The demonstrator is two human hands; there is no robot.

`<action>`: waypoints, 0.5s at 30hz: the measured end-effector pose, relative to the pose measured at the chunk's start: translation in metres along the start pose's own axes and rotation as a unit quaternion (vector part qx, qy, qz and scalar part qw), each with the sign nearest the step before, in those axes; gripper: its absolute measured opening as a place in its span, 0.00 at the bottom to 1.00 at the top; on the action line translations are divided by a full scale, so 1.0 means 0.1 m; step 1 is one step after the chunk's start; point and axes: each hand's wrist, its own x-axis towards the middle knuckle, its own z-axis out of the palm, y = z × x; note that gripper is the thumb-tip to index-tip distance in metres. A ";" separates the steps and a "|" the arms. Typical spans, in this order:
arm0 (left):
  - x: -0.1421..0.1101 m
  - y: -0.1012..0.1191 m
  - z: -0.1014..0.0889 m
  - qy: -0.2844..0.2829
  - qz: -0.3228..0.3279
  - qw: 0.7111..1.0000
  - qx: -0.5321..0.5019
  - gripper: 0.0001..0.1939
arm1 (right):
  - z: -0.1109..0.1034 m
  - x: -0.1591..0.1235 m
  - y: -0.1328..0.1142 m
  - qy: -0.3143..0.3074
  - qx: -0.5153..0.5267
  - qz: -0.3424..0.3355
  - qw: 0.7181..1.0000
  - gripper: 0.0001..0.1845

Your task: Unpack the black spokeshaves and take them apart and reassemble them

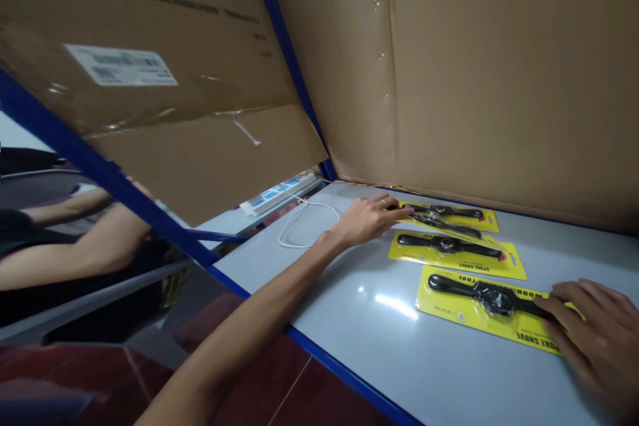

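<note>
Several spokeshaves in clear blister packs on yellow cards lie on the grey shelf top. At the back, my left hand (367, 218), with a ring on one finger, pinches the left end of one packaged spokeshave (452, 227). That pack overlaps the far spokeshave pack (489, 218) behind it. A middle spokeshave pack (456, 254) lies flat and untouched between my hands. Nearest to me is a front spokeshave pack (492, 309); my right hand (596, 333) grips its right end, hiding that corner.
A blue metal frame (339, 373) edges the grey shelf (349, 319). Cardboard walls (479, 80) stand behind and to the left. A white cable (282, 236) and a power strip (279, 194) lie at the back left. Another person's arm (80, 249) shows beyond the frame.
</note>
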 end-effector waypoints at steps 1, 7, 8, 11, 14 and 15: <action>-0.02 -0.08 0.00 0.010 -0.014 1.000 0.010 0.20 | -0.02 0.01 0.00 0.001 0.004 0.003 1.000 0.12; -0.23 -0.60 0.10 0.084 -0.117 0.990 0.016 0.21 | -0.20 0.17 -0.18 0.026 -0.037 0.083 0.996 0.19; -0.27 -0.68 0.14 0.095 -0.123 0.988 0.019 0.22 | -0.22 0.19 -0.22 0.012 -0.033 0.080 0.996 0.20; -0.38 -0.90 0.26 0.108 -0.120 0.987 0.017 0.23 | -0.26 0.24 -0.29 -0.053 0.009 0.073 0.996 0.27; -0.47 -1.06 0.36 0.063 -0.163 0.984 0.046 0.26 | -0.28 0.25 -0.28 -0.075 0.017 0.082 0.994 0.25; -0.49 -1.10 0.37 0.036 -0.182 0.981 0.050 0.27 | -0.28 0.26 -0.27 -0.080 0.016 0.082 0.993 0.23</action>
